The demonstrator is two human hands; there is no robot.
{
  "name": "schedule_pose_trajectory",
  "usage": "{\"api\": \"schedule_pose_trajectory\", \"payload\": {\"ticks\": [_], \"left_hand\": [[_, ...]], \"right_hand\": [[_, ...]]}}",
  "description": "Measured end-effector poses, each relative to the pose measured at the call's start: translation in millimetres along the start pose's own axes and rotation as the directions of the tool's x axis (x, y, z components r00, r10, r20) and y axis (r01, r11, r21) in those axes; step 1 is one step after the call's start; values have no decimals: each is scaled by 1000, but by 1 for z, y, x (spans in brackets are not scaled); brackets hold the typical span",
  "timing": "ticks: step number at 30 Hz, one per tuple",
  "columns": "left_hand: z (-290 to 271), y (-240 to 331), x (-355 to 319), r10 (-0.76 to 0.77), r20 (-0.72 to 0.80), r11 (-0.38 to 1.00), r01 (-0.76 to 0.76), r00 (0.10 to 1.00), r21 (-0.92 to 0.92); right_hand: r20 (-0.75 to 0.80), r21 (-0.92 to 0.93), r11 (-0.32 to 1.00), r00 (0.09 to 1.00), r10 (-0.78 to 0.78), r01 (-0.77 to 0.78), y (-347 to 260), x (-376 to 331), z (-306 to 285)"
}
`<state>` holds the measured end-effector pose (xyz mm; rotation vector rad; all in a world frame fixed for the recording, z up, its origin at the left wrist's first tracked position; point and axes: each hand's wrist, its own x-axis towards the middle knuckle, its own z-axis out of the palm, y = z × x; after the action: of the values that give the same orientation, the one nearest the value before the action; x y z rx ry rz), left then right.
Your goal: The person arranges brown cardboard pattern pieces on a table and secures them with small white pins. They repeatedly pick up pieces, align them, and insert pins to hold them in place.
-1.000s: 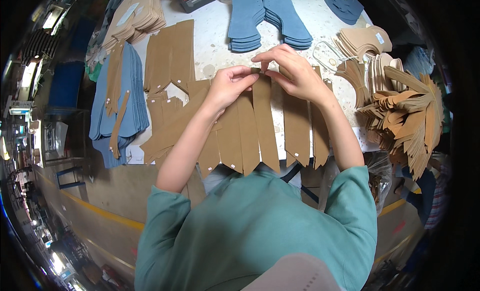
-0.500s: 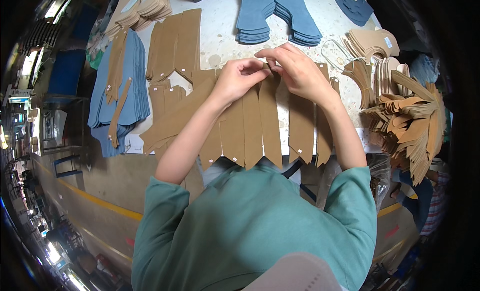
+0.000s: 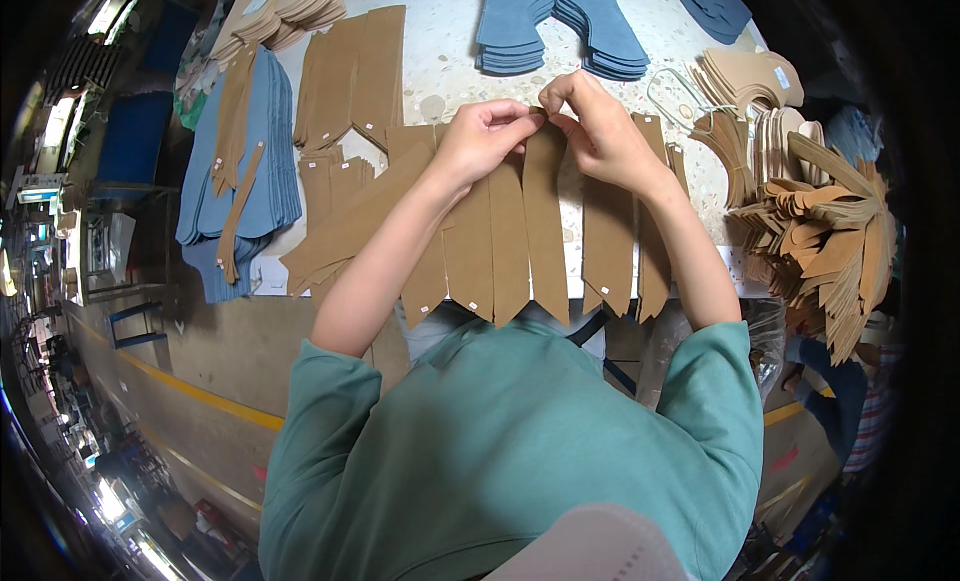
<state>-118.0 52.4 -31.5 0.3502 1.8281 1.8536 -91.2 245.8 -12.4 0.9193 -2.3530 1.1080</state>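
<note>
At the top end of a long brown strip (image 3: 546, 221), apparently leather or cloth, my two hands meet with fingertips close together. My left hand (image 3: 488, 139) pinches the strip's top edge between thumb and fingers. Thumb and forefinger of my right hand (image 3: 600, 131) are closed on the same edge just beside it. What lies between the fingertips is too small to make out. Similar brown strips (image 3: 467, 241) with pointed lower ends lie side by side under and left of my hands. More brown pieces (image 3: 608, 236) with small white stickers lie beneath my right forearm.
Blue cut pieces stand in stacks at the far middle (image 3: 512, 31) and at the left (image 3: 255, 146). A brown stack (image 3: 350, 76) lies behind my left arm. Tan pieces (image 3: 742, 76) and a fanned brown bundle (image 3: 835, 236) fill the right side of the speckled white table (image 3: 437, 66).
My hands have shifted slightly up and to the right in the picture, still at the strip's top edge. My right fingers have drawn closer together on it. The whole view has shifted a little.
</note>
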Motion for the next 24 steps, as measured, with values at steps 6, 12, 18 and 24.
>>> {"api": "schedule_pose_trajectory", "payload": {"ticks": [6, 12, 18, 24], "left_hand": [[-2, -4, 3, -16, -32, 1000, 15, 999, -20], [-3, -10, 6, -16, -88, 1000, 15, 996, -7], [-3, -17, 12, 70, -98, 977, -49, 993, 207], [-3, -17, 8, 159, -70, 969, -169, 985, -179]], "right_hand": [[29, 189, 971, 989, 145, -148, 6, -2, 2], [-70, 545, 817, 960, 270, -189, -5, 10, -5], [340, 558, 685, 882, 326, -468, -39, 25, 4], [311, 382, 837, 907, 283, -392, -54, 30, 21]]}}
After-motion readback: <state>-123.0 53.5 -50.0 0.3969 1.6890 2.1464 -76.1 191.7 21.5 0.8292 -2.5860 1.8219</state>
